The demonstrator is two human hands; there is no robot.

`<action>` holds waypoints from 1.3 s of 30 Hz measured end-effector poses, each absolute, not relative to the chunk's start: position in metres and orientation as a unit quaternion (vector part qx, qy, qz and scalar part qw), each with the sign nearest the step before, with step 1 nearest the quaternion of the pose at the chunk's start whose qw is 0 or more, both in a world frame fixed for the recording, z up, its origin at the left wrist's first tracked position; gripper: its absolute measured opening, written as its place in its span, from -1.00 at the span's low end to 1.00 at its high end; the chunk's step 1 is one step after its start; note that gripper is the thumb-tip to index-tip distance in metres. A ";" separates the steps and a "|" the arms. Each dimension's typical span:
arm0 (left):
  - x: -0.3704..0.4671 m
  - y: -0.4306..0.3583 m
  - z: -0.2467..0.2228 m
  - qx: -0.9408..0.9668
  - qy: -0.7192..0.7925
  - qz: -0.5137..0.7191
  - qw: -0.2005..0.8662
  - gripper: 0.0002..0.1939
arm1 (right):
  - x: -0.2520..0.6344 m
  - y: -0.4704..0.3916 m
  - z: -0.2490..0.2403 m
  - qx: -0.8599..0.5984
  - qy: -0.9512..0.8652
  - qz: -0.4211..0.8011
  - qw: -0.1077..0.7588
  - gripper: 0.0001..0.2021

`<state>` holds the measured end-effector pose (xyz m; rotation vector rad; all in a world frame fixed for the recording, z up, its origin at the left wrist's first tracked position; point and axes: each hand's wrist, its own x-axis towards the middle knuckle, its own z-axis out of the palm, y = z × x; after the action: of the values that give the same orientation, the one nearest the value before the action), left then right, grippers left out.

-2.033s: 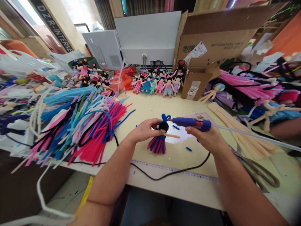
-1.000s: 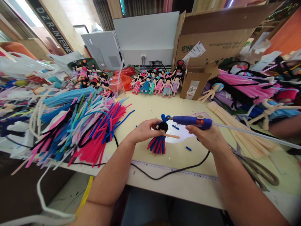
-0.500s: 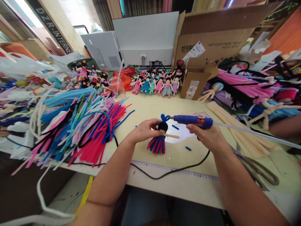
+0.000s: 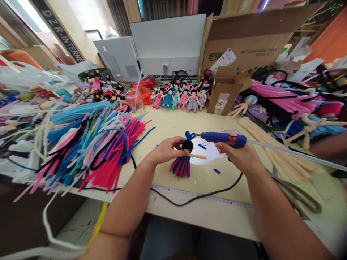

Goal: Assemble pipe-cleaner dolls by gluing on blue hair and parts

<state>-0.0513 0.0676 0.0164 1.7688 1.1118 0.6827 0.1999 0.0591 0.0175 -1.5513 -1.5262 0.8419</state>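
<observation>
Carefully, a small doll (image 4: pixel 181 168) in a blue-and-red striped skirt is pinched upright between thumb and fingers by the left hand (image 4: pixel 168 148), just above the tabletop (image 4: pixel 170 124). By the right hand (image 4: pixel 238 157), a blue glue gun (image 4: pixel 222 138) is gripped around its handle, its nozzle brought to the blue loops (image 4: pixel 190 136) atop the doll's black-haired head; whether they are touched cannot be told. One beige arm (image 4: pixel 199 156) is pointed rightward beneath the barrel.

Around the hands, a stretch of yellow surface is seen from the doll back to a row of finished dolls (image 4: pixel 180 97); a narrower strip is left between skirt and ruler (image 4: pixel 202 196), beyond which the near table edge is run along. A black cable (image 4: pixel 187 204) is looped over the ruler. On the left, the working area is bordered by heaped coloured stems (image 4: pixel 111 148); on the right, by beige stems (image 4: pixel 279 150) and scissors (image 4: pixel 295 193).

Counted plainly: one doll is held, one glue gun is held, and two blue offcuts (image 4: pixel 217 170) are seen near the hands. Farther back, two cardboard boxes (image 4: pixel 223 95) are stood; the dolls in the row are too crowded to be counted.
</observation>
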 end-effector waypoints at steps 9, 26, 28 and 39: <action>-0.052 0.067 0.017 0.707 0.449 0.285 0.466 -0.63 | 0.198 0.058 0.021 -0.614 -0.598 0.332 0.394 -0.70; -0.053 0.068 0.014 0.702 0.446 0.289 0.473 -0.60 | 0.194 0.055 0.026 -0.636 -0.578 0.334 0.387 -0.68; -0.053 0.068 0.014 0.703 0.447 0.289 0.472 -0.61 | 0.193 0.054 0.027 -0.634 -0.579 0.333 0.390 -0.67; -0.052 0.067 0.015 0.708 0.446 0.290 0.465 -0.65 | 0.192 0.053 0.025 -0.607 -0.595 0.344 0.398 -0.68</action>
<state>-0.0524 0.0673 0.0154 1.7390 1.0950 0.7115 0.1917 0.0527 0.0248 -1.5375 -1.5069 0.8703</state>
